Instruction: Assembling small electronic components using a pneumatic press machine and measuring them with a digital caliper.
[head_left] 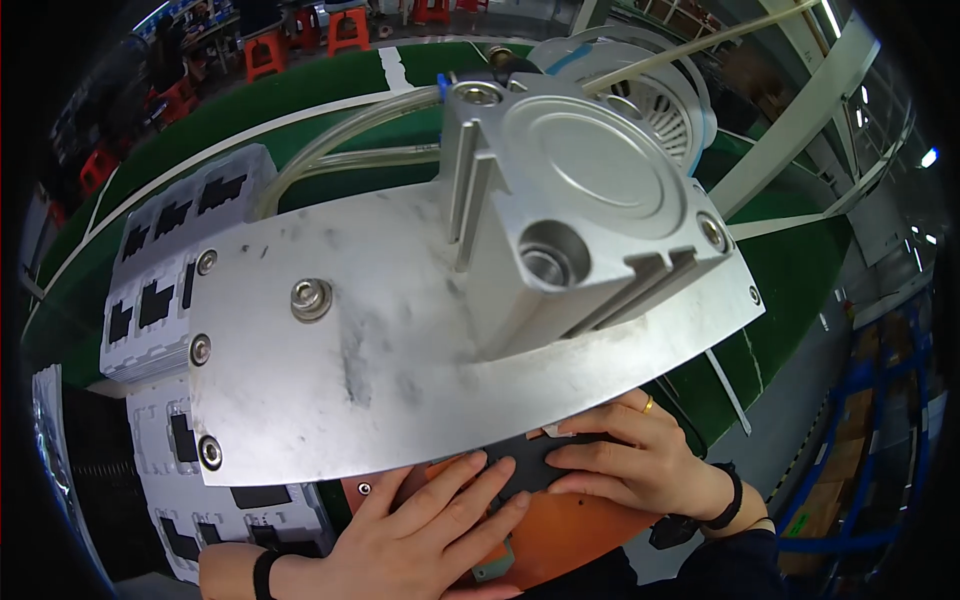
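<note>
Orng base (pixel 575 530), dk gry pc (pixel 525 464)

The right hand (pixel 632 455) I watch through the head camera wears a gold-coloured ring (pixel 648 404), a black wristband (pixel 733 497) and, further up, a dark sleeve (pixel 735 566); on the left hand (pixel 405 535) I see another narrow black band (pixel 264 576) circling the wrist.

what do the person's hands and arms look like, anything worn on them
Both hands are bare, without gloves. The left hand has a slim black wristband at its wrist. The right hand wears a gold-coloured ring on one finger and a black band at the wrist; a dark sleeve covers that forearm farther back.
</note>
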